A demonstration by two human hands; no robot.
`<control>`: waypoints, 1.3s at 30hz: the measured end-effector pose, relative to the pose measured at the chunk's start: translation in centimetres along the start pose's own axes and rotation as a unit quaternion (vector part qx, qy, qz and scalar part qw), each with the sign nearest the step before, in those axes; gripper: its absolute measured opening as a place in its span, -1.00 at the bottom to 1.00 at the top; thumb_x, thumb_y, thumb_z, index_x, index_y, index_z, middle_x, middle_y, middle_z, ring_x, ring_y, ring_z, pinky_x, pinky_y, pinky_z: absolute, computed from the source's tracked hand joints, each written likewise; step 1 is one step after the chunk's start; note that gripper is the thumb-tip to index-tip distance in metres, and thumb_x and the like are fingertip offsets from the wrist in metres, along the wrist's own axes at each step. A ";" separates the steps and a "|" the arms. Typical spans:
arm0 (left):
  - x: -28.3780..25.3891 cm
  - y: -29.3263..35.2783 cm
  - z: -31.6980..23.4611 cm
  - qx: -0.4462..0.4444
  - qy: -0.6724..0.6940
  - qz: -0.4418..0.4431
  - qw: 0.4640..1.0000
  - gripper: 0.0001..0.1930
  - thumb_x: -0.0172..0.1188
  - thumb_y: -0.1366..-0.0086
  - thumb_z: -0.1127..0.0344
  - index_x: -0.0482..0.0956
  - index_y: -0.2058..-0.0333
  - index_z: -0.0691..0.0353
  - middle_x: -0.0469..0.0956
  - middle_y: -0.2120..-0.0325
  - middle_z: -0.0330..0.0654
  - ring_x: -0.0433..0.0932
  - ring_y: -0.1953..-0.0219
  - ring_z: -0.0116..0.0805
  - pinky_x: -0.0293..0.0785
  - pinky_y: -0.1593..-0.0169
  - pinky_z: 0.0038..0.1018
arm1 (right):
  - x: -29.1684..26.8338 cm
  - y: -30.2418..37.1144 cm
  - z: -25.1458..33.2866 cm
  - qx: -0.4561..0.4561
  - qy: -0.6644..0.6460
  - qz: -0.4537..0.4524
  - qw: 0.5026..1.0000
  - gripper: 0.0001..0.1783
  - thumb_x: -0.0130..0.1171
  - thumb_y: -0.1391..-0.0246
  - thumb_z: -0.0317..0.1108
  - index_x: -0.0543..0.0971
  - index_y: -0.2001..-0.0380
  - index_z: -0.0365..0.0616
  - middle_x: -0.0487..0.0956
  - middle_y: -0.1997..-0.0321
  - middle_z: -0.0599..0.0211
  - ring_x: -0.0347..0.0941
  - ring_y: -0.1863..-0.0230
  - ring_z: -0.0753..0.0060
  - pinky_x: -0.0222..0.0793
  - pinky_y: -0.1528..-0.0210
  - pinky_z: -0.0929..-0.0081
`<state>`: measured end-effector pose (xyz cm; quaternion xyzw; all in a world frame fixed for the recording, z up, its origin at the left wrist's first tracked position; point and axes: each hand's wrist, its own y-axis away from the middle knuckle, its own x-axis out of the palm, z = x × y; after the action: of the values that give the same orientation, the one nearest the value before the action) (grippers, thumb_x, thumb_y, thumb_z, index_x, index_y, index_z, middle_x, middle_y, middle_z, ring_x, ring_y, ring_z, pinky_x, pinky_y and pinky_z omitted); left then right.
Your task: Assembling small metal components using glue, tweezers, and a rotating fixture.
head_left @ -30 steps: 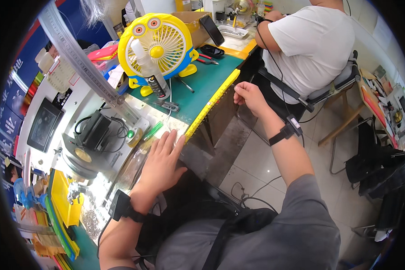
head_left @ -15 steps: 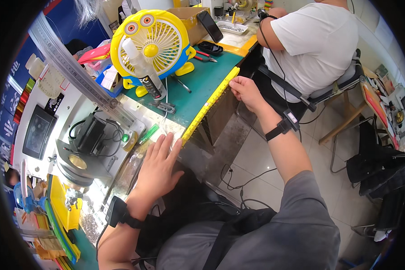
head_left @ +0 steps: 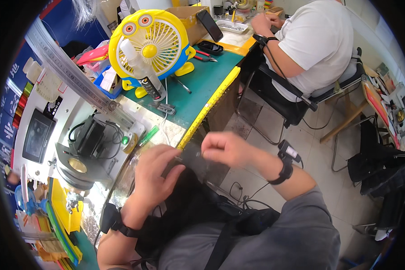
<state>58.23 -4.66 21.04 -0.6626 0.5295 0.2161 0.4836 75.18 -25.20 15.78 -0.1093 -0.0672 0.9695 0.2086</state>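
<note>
My left hand (head_left: pixel 154 173) is raised just off the near edge of the workbench, its fingers bent forward and the thumb apart from them. Nothing shows in its grasp. To its right, past a small gap, my right hand (head_left: pixel 227 150) hovers off the same edge, somewhat smeared by motion. Its fingers are curled in and pinched together; whatever they hold, if anything, is too small to make out. A tiny pale speck shows between the two hands. Nearest to my left hand on the bench are a green-handled tool (head_left: pixel 149 135) and a white cord (head_left: pixel 163 126).
A yellow-and-blue fan (head_left: pixel 149 50), a clear spray bottle (head_left: pixel 145 74) and red-handled pliers (head_left: pixel 205 56) stand or lie on the green mat (head_left: pixel 211 83). A yellow strip (head_left: pixel 213 101) lines the bench edge. Left is a machine with a screen (head_left: pixel 38 136). A seated person (head_left: pixel 319 45) works beyond.
My right hand has come back from the far bench edge toward my left hand. My left hand has lifted slightly, its fingers now more bent. The seated person's arm has shifted, showing both hands.
</note>
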 end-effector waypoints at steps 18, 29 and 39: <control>1.6 -2.3 -0.8 0.064 0.031 -0.050 0.996 -0.75 0.45 -0.02 0.47 0.63 0.29 0.17 0.64 0.32 -0.18 0.60 0.26 -0.08 0.48 0.19 -0.26 | 1.1 -0.5 0.1 -0.001 -0.090 0.060 0.994 -0.86 0.19 -0.29 -0.33 0.54 0.23 -0.18 0.54 0.38 0.54 0.36 0.37 0.72 0.31 0.29 0.62; 2.3 -4.7 0.2 0.154 0.045 -0.011 0.987 -0.74 0.44 0.03 0.49 0.65 0.31 0.20 0.65 0.32 -0.20 0.59 0.27 -0.13 0.48 0.19 -0.27 | -0.7 -0.9 -0.4 0.025 -0.131 0.099 0.986 -0.85 0.20 -0.28 -0.33 0.55 0.23 -0.19 0.52 0.40 0.54 0.32 0.42 0.73 0.26 0.36 0.63; 3.3 -7.4 2.0 0.089 0.041 -0.041 0.994 -0.89 0.34 -0.12 0.56 0.62 0.38 0.27 0.63 0.38 -0.13 0.60 0.27 -0.09 0.51 0.15 -0.31 | -9.4 -1.8 -9.8 0.026 0.019 -0.370 0.929 -0.80 0.27 -0.22 -0.34 0.62 0.17 -0.23 0.62 0.31 0.45 0.48 0.27 0.67 0.44 0.16 0.58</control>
<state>66.55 -4.78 20.58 -0.6466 0.5381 0.1212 0.5269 86.64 -26.66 8.35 -0.0895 -0.0741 0.8228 0.5563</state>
